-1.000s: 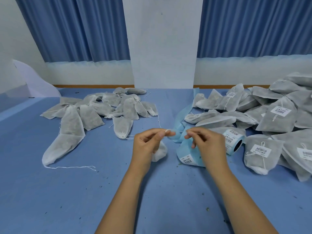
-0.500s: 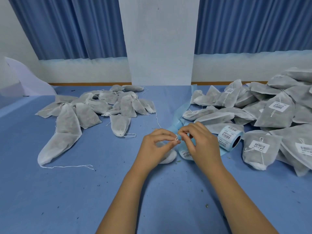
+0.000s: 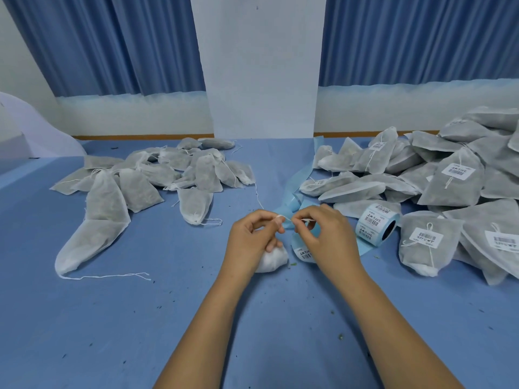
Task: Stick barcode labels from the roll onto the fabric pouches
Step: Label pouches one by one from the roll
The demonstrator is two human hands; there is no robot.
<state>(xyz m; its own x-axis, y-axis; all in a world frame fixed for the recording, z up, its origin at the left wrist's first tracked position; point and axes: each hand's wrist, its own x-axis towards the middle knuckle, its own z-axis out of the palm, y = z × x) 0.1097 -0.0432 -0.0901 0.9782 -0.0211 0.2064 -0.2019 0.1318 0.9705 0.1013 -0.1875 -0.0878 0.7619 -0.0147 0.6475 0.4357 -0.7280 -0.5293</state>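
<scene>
Both hands pinch a thin white string at the centre of the frame.

The left hand [image 3: 254, 237] and right hand [image 3: 325, 237] each grip the string [image 3: 288, 219] above a small white pouch [image 3: 271, 259], which seems tucked under the left palm. The label roll [image 3: 376, 224] lies just right of the hands on the blue table [image 3: 140, 318], with labelled pouches [image 3: 427, 242] at right and plain pouches [image 3: 134, 189] at upper left.

Both hands [image 3: 292, 237] fingertip-pinched (nearly touching)
</scene>
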